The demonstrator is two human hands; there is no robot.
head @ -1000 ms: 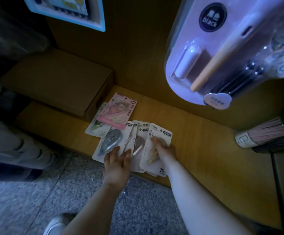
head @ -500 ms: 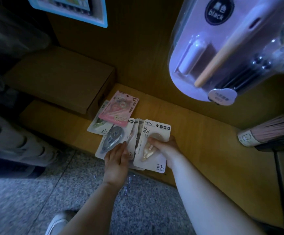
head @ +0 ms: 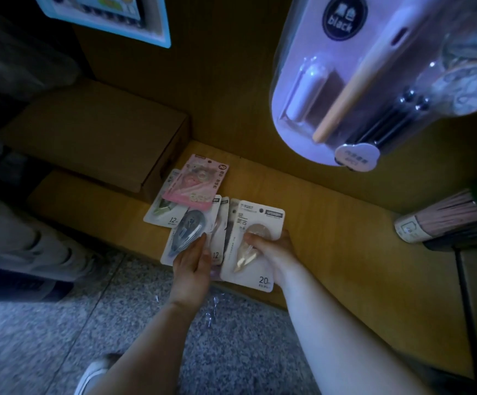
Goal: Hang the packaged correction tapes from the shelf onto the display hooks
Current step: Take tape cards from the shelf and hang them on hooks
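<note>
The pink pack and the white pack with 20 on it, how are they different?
The pink pack has a pink card marked 30; the white pack has a white card marked 20. The pink pack lies untouched on the shelf; the white pack is gripped by the right hand. Both are carded blister packs with a hang hole on top.

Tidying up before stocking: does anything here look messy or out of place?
Yes. The correction tape packs lie in a loose, overlapping pile on the wooden shelf, and scraps of clear plastic litter the floor below.
</note>
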